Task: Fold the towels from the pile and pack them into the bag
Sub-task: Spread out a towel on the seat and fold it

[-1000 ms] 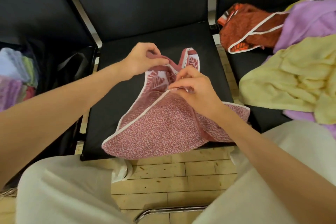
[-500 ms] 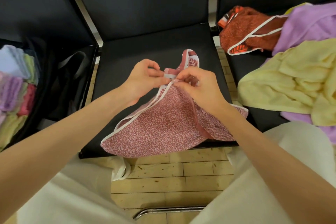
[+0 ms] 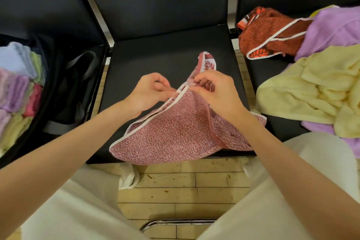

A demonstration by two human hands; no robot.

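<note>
Far left: a black bag [image 3: 58,76] is seen open on a black chair seat, partly cut off by the frame edge. Folded towels [image 3: 17,91] in white, green, lilac, pink and yellow are packed inside in rows; their count cannot be made out, since the view is blurred there.

Centre: a pink patterned towel [image 3: 175,132] with white edging is spread on the middle chair seat [image 3: 167,52], its near edge drooping over the front. The white-trimmed edge is pinched by the left hand [image 3: 150,91], fingers curled. Just beside it the same edge is pinched by the right hand [image 3: 216,89]; its fingertips are partly hidden in the cloth.

Right: a loose pile is noted on the third seat, comprising an orange towel [image 3: 272,39], a lilac towel [image 3: 335,29] and a yellow towel [image 3: 311,87], the latter two cropped at the frame edge.
</note>
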